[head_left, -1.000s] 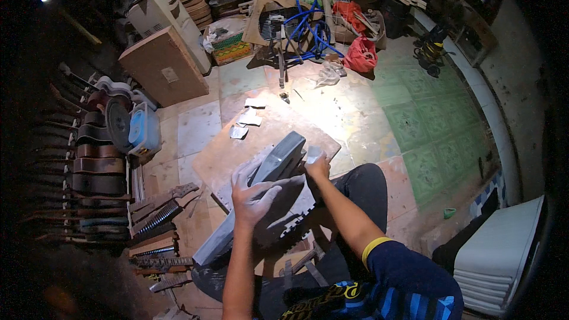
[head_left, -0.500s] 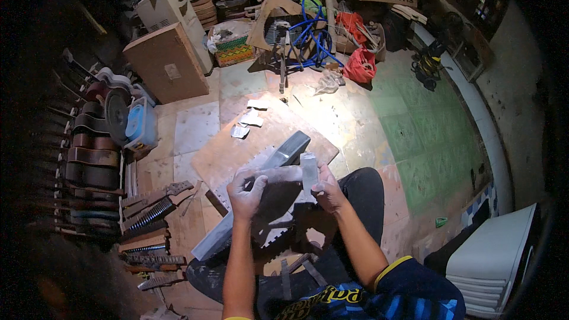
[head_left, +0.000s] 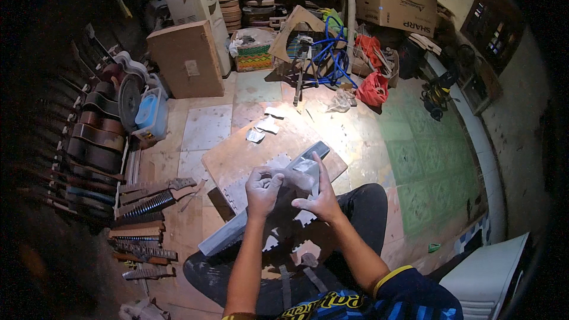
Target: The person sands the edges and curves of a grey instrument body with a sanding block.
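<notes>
Dusty piece (head_left: 295, 179): held up between the two hands, in front of the seated person (head_left: 366, 206), over the long grey bar (head_left: 225, 231). Exact shape hard to read from where I stand. Tiled floor (head_left: 204, 121) all round, pale at left and middle, green patterned at right. Row of guitars (head_left: 98, 139) packed along the left side. Flat tan board (head_left: 234, 149) ahead of the person's legs. Big cardboard carton (head_left: 394, 0) back right; wooden panel (head_left: 186, 56) back left, tilted, in front of a beige upright unit (head_left: 219, 26). Bar runs diagonally from near the left knee out over the board, passing the far side of the hands; can't see what it rests on. Blue hose (head_left: 339, 62) tangled in the back clutter, red bag (head_left: 373, 89) just right of it. Translucent tub (head_left: 157, 127) with something blue inside, beside the guitars. Guitar necks (head_left: 145, 252) lie on the floor, left of the left knee. Left hand (head_left: 261, 192) closed around the piece's left end. Right hand (head_left: 326, 201) at the other end, index finger stretched up, thumb spread inward; can't tell how firmly it grips. Small pale block (head_left: 306, 166) right by its fingers. White scraps (head_left: 267, 125) on the board's far corner.
</notes>
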`<control>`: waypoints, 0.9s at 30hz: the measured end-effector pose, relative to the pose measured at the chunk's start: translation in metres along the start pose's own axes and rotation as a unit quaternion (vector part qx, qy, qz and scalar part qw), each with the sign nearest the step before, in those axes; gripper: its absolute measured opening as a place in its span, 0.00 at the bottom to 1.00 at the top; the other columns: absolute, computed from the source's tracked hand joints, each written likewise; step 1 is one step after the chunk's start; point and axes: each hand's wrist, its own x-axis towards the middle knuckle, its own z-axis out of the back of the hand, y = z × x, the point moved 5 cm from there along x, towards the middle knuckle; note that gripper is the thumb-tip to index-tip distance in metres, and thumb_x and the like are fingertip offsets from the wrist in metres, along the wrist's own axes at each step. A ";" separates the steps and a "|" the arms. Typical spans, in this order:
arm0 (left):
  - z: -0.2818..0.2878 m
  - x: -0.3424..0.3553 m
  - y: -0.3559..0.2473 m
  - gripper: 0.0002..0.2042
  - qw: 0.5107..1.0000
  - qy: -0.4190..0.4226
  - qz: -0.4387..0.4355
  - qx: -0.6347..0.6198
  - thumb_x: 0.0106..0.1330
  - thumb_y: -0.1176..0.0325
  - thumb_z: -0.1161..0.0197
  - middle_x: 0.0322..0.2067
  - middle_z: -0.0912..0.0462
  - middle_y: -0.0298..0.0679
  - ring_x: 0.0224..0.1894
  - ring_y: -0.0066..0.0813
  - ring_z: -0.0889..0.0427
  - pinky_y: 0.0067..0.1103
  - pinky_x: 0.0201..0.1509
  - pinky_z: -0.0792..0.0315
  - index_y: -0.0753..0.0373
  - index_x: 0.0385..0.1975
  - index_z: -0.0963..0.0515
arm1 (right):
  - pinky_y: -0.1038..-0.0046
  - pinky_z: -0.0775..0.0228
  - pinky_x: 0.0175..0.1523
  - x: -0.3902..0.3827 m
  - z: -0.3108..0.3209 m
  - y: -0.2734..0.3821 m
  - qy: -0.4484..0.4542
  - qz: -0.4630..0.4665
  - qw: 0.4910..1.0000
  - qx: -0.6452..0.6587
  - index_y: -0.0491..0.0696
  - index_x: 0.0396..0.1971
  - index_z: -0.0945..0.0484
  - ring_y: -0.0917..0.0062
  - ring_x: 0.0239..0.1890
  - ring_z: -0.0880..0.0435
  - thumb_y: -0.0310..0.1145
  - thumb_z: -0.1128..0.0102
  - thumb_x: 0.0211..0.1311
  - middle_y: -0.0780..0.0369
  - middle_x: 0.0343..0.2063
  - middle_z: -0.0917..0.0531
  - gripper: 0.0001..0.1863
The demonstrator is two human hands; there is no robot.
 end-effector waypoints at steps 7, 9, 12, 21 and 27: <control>-0.009 -0.008 -0.003 0.13 0.999 -0.014 -0.018 0.027 0.66 0.69 0.28 0.35 0.18 0.36 0.34 0.20 0.17 0.17 0.36 0.23 0.69 0.43 0.24 | 0.66 0.38 0.70 -0.005 -0.015 -0.013 -0.055 -0.019 0.993 0.103 0.42 0.71 0.41 0.67 0.64 0.27 0.71 0.29 0.47 0.53 0.62 0.28 0.61; -0.011 -0.010 -0.003 0.13 0.999 -0.019 -0.011 0.046 0.65 0.69 0.28 0.33 0.18 0.36 0.33 0.19 0.17 0.17 0.36 0.23 0.69 0.42 0.24 | 0.66 0.37 0.69 -0.008 -0.017 -0.015 -0.059 -0.011 0.992 0.113 0.41 0.71 0.40 0.68 0.63 0.27 0.72 0.32 0.50 0.53 0.62 0.27 0.60; -0.011 -0.011 -0.004 0.15 0.998 0.002 0.022 0.064 0.63 0.70 0.26 0.38 0.19 0.35 0.37 0.19 0.18 0.17 0.39 0.22 0.65 0.43 0.25 | 0.68 0.34 0.66 -0.005 -0.017 -0.013 -0.075 -0.007 0.988 0.136 0.41 0.71 0.40 0.70 0.60 0.24 0.70 0.34 0.54 0.55 0.57 0.24 0.57; -0.006 -0.002 0.002 0.25 1.000 0.020 0.014 -0.003 0.45 0.69 0.16 0.41 0.18 0.37 0.45 0.27 0.17 0.25 0.53 0.22 0.65 0.41 0.23 | 0.73 0.28 0.58 -0.012 -0.012 0.009 0.026 -0.134 0.942 0.307 0.44 0.71 0.40 0.75 0.53 0.21 0.58 0.37 0.64 0.61 0.55 0.22 0.45; -0.005 0.002 -0.005 0.37 0.973 0.062 -0.095 0.200 0.27 0.60 0.12 0.42 0.19 0.42 0.44 0.37 0.16 0.28 0.50 0.21 0.65 0.42 0.24 | 0.70 0.29 0.61 -0.032 -0.001 0.013 0.093 -0.194 0.917 0.337 0.44 0.72 0.39 0.74 0.56 0.22 0.56 0.33 0.62 0.61 0.58 0.23 0.46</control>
